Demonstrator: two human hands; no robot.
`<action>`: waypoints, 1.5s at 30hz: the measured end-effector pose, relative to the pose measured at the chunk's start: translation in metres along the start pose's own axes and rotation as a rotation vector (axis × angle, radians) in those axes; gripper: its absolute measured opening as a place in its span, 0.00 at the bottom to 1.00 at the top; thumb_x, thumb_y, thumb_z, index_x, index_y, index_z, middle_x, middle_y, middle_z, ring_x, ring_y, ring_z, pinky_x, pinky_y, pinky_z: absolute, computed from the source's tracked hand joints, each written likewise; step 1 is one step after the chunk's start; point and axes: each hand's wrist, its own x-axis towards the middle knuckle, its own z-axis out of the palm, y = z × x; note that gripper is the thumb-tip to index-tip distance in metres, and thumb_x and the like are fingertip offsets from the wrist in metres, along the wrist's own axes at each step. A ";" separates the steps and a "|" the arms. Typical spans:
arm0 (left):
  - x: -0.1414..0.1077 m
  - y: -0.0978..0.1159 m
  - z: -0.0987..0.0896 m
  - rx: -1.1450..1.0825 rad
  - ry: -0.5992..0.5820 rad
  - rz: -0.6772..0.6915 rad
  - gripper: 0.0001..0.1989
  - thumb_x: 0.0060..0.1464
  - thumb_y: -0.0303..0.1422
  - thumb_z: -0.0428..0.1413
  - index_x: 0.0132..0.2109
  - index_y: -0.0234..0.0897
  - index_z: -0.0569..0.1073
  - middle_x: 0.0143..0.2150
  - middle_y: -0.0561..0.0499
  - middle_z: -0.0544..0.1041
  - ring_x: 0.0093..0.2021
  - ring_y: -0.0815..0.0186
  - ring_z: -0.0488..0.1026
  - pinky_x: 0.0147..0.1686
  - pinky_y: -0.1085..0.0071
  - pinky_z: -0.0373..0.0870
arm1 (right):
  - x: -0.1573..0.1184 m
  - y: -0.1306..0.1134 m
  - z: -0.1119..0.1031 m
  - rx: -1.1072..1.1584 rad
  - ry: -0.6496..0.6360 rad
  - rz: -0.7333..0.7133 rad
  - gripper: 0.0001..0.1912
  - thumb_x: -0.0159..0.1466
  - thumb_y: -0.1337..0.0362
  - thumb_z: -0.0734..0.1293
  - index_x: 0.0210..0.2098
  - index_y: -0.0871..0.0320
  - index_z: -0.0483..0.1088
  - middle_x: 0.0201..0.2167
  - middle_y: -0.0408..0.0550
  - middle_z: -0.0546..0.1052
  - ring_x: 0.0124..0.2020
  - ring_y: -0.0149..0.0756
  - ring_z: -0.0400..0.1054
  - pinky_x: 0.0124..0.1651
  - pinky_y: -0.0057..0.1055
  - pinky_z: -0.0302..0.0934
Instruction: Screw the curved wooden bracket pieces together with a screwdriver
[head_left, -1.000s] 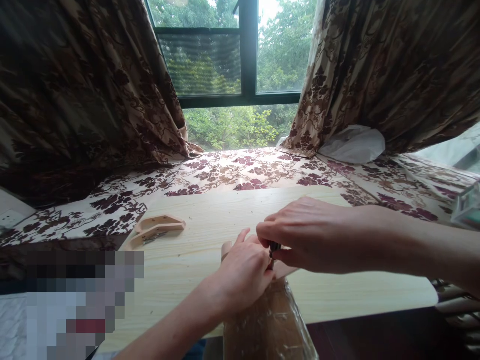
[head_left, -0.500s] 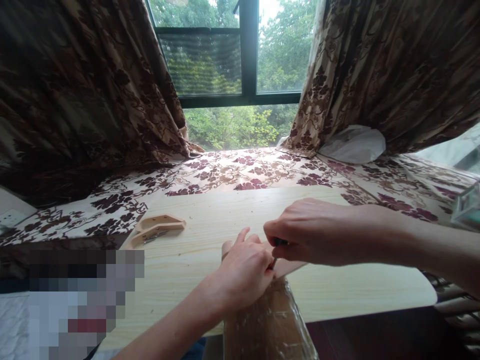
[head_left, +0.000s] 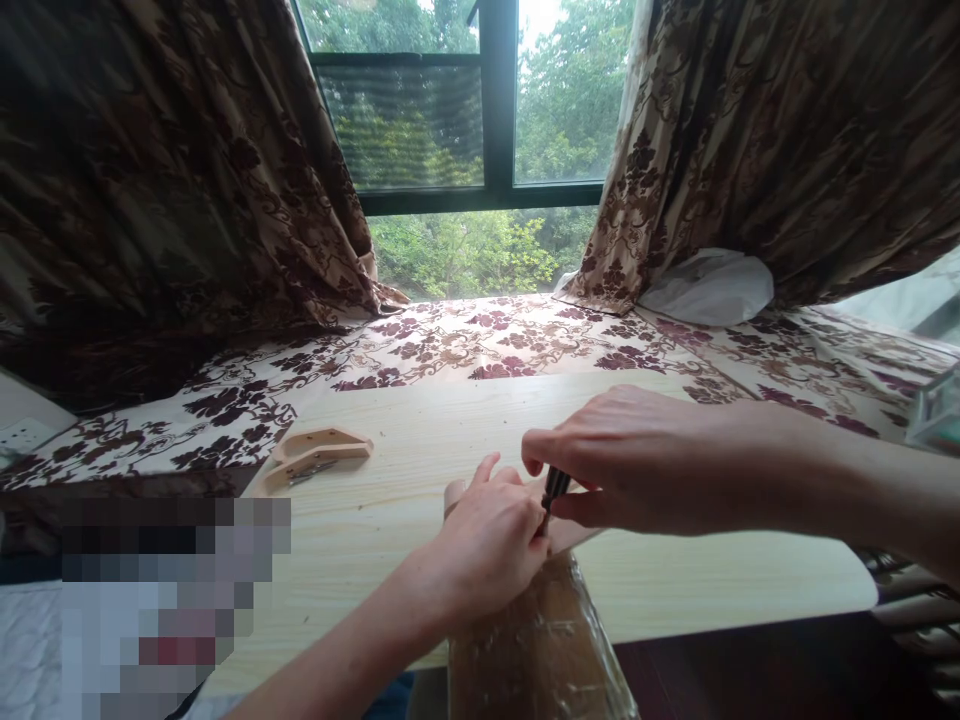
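In the head view, my right hand (head_left: 634, 462) holds a small screwdriver (head_left: 556, 484) with a dark handle, thumb and fingers loosely about it. The screwdriver stands nearly upright, its tip down by the fingers of my left hand (head_left: 491, 535). That left hand is closed over a light wooden piece (head_left: 576, 538), pressing it at the far end of a taped brown cardboard box (head_left: 536, 650). The piece's other end shows past the left fingers. What sits under the screwdriver's tip is hidden by the left fingers.
A pale wooden board (head_left: 420, 420) lies beneath, with small dark bits on it. Shaped wooden parts (head_left: 330, 442) with small metal pieces rest at its left. Behind are a floral cloth (head_left: 495, 340), a white plastic bag (head_left: 709, 287), curtains (head_left: 285, 150) and a window.
My right hand's fingers have loosened and spread, so more of the screwdriver's handle shows. My left hand and the wooden piece stay in place.
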 end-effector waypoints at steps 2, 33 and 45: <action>0.000 0.000 0.000 0.005 0.002 -0.005 0.07 0.50 0.28 0.50 0.25 0.40 0.68 0.29 0.54 0.73 0.37 0.64 0.68 0.57 0.54 0.56 | -0.001 0.002 0.002 0.017 -0.006 -0.023 0.03 0.60 0.69 0.61 0.31 0.59 0.67 0.22 0.43 0.69 0.22 0.29 0.54 0.24 0.28 0.42; 0.001 0.000 0.001 0.007 0.004 0.008 0.06 0.51 0.29 0.51 0.28 0.40 0.70 0.31 0.54 0.75 0.39 0.64 0.70 0.59 0.53 0.53 | 0.000 0.001 0.005 0.019 0.005 -0.018 0.03 0.61 0.67 0.62 0.31 0.59 0.66 0.23 0.44 0.70 0.21 0.28 0.55 0.24 0.28 0.42; 0.001 0.000 0.001 0.027 0.008 -0.003 0.07 0.52 0.30 0.51 0.28 0.40 0.72 0.35 0.53 0.75 0.42 0.62 0.70 0.56 0.52 0.58 | 0.005 -0.004 0.005 -0.010 0.026 -0.030 0.03 0.61 0.67 0.62 0.30 0.58 0.65 0.22 0.43 0.69 0.19 0.28 0.51 0.23 0.28 0.40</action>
